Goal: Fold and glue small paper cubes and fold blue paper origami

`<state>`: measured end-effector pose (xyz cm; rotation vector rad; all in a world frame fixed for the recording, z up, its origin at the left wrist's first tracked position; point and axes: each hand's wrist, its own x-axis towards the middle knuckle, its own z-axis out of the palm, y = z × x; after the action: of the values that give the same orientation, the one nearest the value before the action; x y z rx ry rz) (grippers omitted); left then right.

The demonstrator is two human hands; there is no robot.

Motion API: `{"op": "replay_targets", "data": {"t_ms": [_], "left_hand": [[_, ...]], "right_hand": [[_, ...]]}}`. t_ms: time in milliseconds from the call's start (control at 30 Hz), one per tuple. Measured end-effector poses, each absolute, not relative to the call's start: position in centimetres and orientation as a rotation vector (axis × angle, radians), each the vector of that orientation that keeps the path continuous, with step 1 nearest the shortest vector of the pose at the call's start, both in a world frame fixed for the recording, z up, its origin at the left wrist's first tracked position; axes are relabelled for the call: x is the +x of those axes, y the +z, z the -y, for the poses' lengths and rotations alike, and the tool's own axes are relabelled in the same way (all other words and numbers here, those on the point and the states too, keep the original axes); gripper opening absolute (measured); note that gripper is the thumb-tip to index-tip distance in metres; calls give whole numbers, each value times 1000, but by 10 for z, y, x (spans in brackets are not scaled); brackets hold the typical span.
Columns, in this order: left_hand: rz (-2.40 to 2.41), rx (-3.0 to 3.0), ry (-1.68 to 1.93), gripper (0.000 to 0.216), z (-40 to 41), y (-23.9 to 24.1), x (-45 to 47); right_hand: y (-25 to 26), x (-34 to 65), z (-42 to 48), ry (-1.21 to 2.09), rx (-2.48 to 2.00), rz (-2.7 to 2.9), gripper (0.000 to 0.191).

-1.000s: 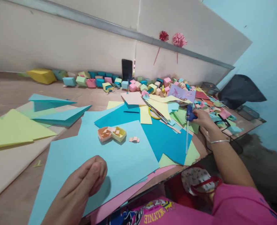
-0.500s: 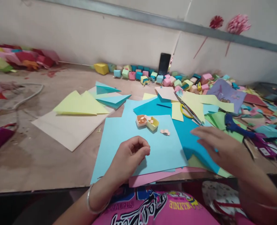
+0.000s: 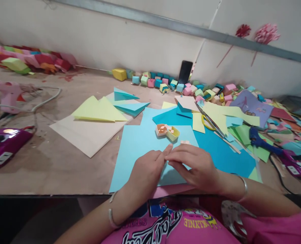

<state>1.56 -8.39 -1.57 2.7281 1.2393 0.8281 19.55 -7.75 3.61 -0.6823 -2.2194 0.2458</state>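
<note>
Boxes [image 3: 167, 133] sit on pale blue paper [image 3: 140, 142], just past the left hand [image 3: 146, 169] and right hand [image 3: 197, 166]. From afar, I see fingertips meet; I can't tell if they hold anything. Brown table [image 3: 71, 173] shows left, its front edge near both hands; scissors [image 3: 210, 120] lie right. The boxes' row runs left to right, right end nearer, tops open.

Papercraft workspace: coloured paper [image 3: 131, 149], glue gun [image 3: 263, 141]

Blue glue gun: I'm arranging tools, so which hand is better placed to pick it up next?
Probably the right hand: the blue glue gun lies to the right, nearer to it. The left hand is farther away.
</note>
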Motion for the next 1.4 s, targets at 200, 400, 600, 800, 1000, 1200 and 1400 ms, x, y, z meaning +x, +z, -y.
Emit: {"op": "replay_targets", "data": {"t_ms": [200,400,600,800,1000,1200,1400], "left_hand": [[-1462,2871,718,38,84,-5,14],[-1543,2935,443,44,83,0,19],[-1575,2921,320,45,81,2,26],[-1598,2922,256,42,80,4,31],[-1585,2902,259,44,81,6,33],[-1595,2888,200,48,83,7,32],[-1595,2897,217,47,83,6,30]], "right_hand": [[23,185,81,-64,-586,2303,19],[29,189,81,-39,-731,2384,16],[31,190,83,-206,-778,2406,18],[27,194,79,-147,-809,2408,18],[26,192,73,53,-864,2272,22],[26,190,73,-22,-859,2281,22],[24,189,75,-107,-877,2295,22]]}}
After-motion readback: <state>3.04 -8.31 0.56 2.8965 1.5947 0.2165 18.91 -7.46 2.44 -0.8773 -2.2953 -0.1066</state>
